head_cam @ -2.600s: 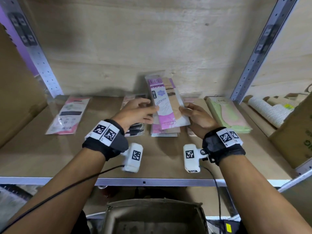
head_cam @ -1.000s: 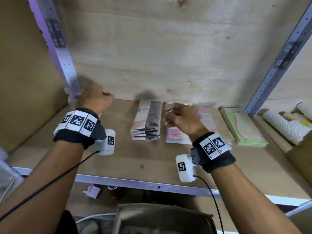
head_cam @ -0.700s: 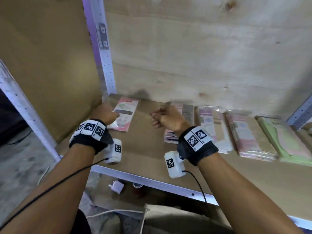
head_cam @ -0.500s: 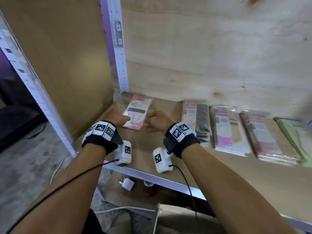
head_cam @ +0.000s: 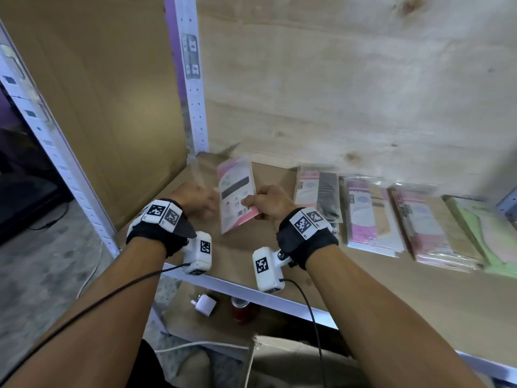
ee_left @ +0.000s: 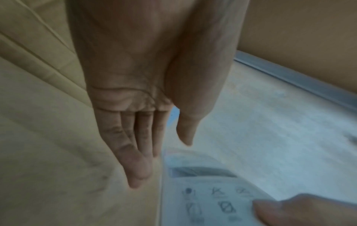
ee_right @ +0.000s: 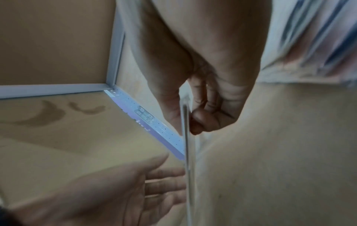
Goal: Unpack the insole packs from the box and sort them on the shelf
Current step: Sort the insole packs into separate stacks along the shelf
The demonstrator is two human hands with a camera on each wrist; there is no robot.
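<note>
1. My right hand (head_cam: pixel 270 201) pinches the pink pack (head_cam: pixel 236 191) by its near right corner, thumb on top and fingers curled under. The pack is tilted up off the shelf (head_cam: pixel 232 247) near the back left corner, beside the upright (head_cam: pixel 191 88).
2. My left hand (head_cam: pixel 195 198) is flat and relaxed with straight fingers, holding nothing. It sits just left of the pack's left edge; I cannot tell whether it touches.
3. Four stacks lie in a row along the back edge to the right: a black-and-pink stack (head_cam: pixel 319 194), two pink stacks (head_cam: pixel 369 217) (head_cam: pixel 425 228), and a green stack (head_cam: pixel 486 233) at the far right.
4. The box (head_cam: pixel 279 357) sits below the front edge, only partly in view.
5. Risks, as I judge them:
   - A one-corner pinch on slick film could slip, dropping the pack askew.
   - The limp pack may fold or twist if I swing it fast.
   - Carrying it right, my wrist could clip the black-and-pink stack and skew it.
   - Motion blur hides the label, so I might sort it onto the wrong stack.
</note>
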